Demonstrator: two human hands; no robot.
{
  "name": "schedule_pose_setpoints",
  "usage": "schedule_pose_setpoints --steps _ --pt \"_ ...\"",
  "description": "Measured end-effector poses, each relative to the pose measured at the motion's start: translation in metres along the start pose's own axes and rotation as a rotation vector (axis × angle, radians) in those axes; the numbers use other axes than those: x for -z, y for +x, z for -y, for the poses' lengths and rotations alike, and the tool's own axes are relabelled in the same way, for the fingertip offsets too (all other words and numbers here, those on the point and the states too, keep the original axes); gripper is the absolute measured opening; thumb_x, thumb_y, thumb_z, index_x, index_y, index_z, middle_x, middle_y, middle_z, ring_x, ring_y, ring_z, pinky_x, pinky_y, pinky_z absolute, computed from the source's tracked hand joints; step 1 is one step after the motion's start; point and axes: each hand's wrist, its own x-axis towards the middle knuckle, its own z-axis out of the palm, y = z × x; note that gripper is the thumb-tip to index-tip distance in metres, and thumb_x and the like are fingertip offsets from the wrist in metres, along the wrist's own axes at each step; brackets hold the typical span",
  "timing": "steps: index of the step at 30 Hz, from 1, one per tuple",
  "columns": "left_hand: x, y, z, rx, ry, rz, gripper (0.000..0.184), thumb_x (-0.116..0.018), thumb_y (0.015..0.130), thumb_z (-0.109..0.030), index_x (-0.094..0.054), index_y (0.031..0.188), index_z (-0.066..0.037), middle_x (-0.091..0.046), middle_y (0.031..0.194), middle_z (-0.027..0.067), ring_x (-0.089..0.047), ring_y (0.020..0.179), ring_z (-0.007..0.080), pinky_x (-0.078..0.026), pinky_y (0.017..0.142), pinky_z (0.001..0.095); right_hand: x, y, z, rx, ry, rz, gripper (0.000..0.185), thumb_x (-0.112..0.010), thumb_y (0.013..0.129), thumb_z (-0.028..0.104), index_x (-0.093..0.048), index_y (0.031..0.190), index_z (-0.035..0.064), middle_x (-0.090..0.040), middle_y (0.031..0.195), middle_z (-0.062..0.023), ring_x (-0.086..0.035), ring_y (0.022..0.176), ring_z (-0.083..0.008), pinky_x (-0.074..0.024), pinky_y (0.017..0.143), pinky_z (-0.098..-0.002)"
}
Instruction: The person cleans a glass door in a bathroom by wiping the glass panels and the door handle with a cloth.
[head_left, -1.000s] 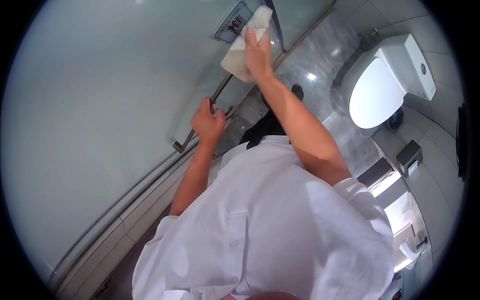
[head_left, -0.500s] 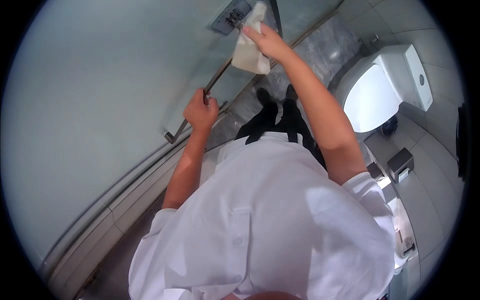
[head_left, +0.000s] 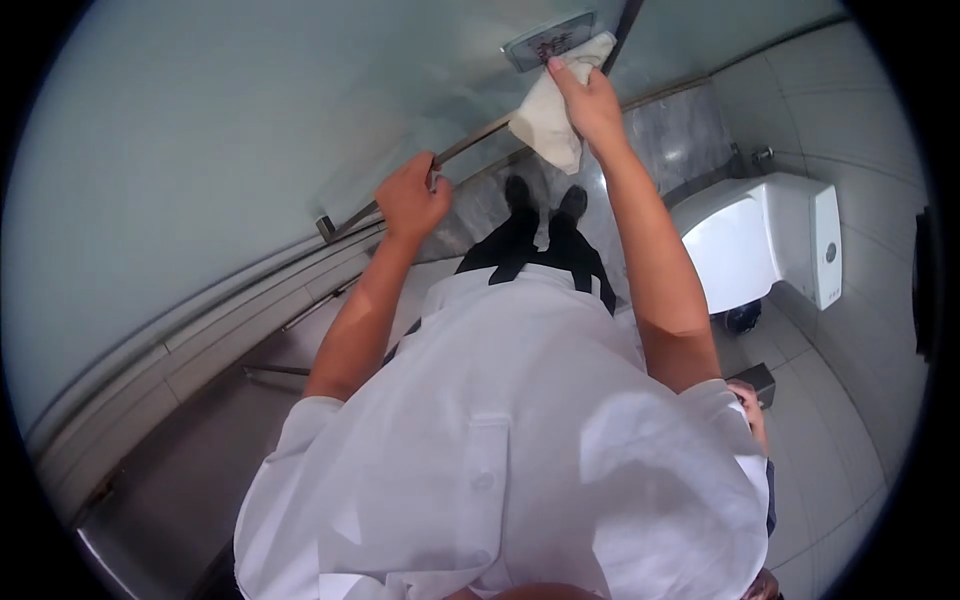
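Observation:
My left hand [head_left: 412, 197] is closed around the lower part of a metal bar handle [head_left: 472, 140] on a frosted glass panel [head_left: 220, 120]. In my right hand [head_left: 590, 105] is a white cloth [head_left: 550, 122], pinched between thumb and fingers and hanging in loose folds. The cloth lies against or just in front of the bar's upper stretch; I cannot tell whether it touches. Close above the cloth, a small sign [head_left: 550, 42] with dark markings is fixed to the glass.
At the right stands a white toilet [head_left: 735, 250] with a dark bag [head_left: 743, 317] beside it. Another person's hand [head_left: 748, 400] shows by a dark box [head_left: 762, 384] on the tiled wall. Grey marble floor [head_left: 670, 140] runs along the glass.
The view has shifted, and both arms appear moved with it. The cloth hangs at a different slant, still in my right hand. Another person's hand has come into view at the lower right.

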Motion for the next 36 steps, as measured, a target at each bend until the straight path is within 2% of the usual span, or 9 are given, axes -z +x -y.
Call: schedule_pose_setpoints --steps 3,5,9,15,20,27,33,35,36 --pt "-0.002 0.001 -0.001 0.002 0.004 -0.031 0.014 -0.06 0.067 -0.02 -0.058 0.079 -0.013 -0.054 0.062 0.0052 -0.058 0.06 0.0284 -0.042 0.053 0.0419 0.008 -0.001 0.0 -0.047 0.093 0.04 0.046 -0.065 0.089 0.039 -0.062 0.104 -0.0042 -0.068 0.096 -0.0121 -0.063 0.088 -0.0204 -0.048 0.08 -0.0317" --pt "-0.002 0.001 -0.002 0.009 0.015 -0.034 0.014 -0.061 0.067 -0.02 -0.058 0.078 -0.013 -0.055 0.063 0.0056 -0.058 0.061 0.0288 -0.042 0.053 0.0423 0.021 -0.003 -0.007 -0.103 0.231 0.199 0.041 -0.065 0.091 0.036 -0.059 0.111 0.0006 -0.065 0.1 -0.0056 -0.059 0.088 -0.0137 -0.0458 0.081 -0.0273" --pt "0.0 -0.001 -0.007 0.005 -0.027 -0.046 0.013 -0.061 0.066 -0.021 -0.058 0.075 -0.012 -0.059 0.066 0.0073 -0.06 0.063 0.0309 -0.044 0.054 0.0437 0.031 -0.003 -0.011 -0.119 0.239 0.28 0.036 -0.064 0.092 0.031 -0.059 0.112 0.0006 -0.064 0.101 -0.0057 -0.059 0.089 -0.0133 -0.0453 0.082 -0.0271" --pt "0.002 0.0 -0.004 -0.016 -0.024 -0.091 0.014 -0.061 0.065 -0.02 -0.058 0.075 -0.011 -0.06 0.068 0.009 -0.06 0.067 0.0337 -0.045 0.056 0.0452 0.01 0.004 0.001 -0.045 -0.011 0.091 0.035 -0.064 0.093 0.028 -0.059 0.113 -0.0004 -0.065 0.102 -0.0066 -0.059 0.091 -0.0133 -0.0457 0.082 -0.0274" --pt "0.002 -0.001 0.003 -0.013 -0.04 -0.118 0.015 -0.061 0.066 -0.02 -0.057 0.078 -0.011 -0.059 0.069 0.0098 -0.059 0.066 0.0334 -0.044 0.058 0.0461 0.002 0.0 0.007 -0.075 0.157 0.04 0.039 -0.063 0.093 0.029 -0.058 0.115 -0.0027 -0.063 0.111 -0.01 -0.058 0.1 -0.0176 -0.0451 0.087 -0.0313" --pt "-0.003 -0.005 0.008 -0.046 -0.107 -0.151 0.015 -0.06 0.066 -0.019 -0.056 0.079 -0.012 -0.062 0.072 0.0078 -0.061 0.069 0.0326 -0.047 0.061 0.0461 0.009 -0.016 0.0 -0.125 0.365 0.157 0.041 -0.059 0.096 0.025 -0.05 0.126 -0.0002 -0.057 0.122 -0.0091 -0.056 0.108 -0.0197 -0.0428 0.096 -0.0337" --pt "0.004 -0.005 0.003 -0.06 -0.081 -0.135 0.016 -0.059 0.068 -0.021 -0.057 0.079 -0.009 -0.063 0.074 0.0108 -0.063 0.072 0.0313 -0.049 0.063 0.046 -0.031 -0.032 -0.001 -0.091 0.554 -0.071 0.04 -0.054 0.098 0.028 -0.048 0.128 0.0025 -0.056 0.123 -0.0095 -0.055 0.112 -0.0229 -0.0454 0.095 -0.0378" --pt "0.003 -0.004 0.002 -0.063 -0.076 -0.138 0.017 -0.059 0.068 -0.021 -0.057 0.08 -0.009 -0.063 0.074 0.0114 -0.063 0.072 0.0315 -0.049 0.063 0.0463 -0.057 -0.045 0.009 -0.077 0.627 -0.236 0.04 -0.053 0.098 0.032 -0.049 0.127 0.0038 -0.058 0.12 -0.01 -0.057 0.109 -0.0242 -0.0474 0.093 -0.039" --pt "-0.003 -0.004 0.004 -0.064 -0.073 -0.139 0.018 -0.059 0.067 -0.021 -0.057 0.08 -0.009 -0.063 0.074 0.0112 -0.063 0.07 0.0316 -0.049 0.062 0.0465 -0.066 -0.044 -0.004 -0.074 0.627 -0.216 0.041 -0.052 0.098 0.034 -0.05 0.125 0.0034 -0.058 0.118 -0.0103 -0.058 0.106 -0.0246 -0.048 0.092 -0.039"
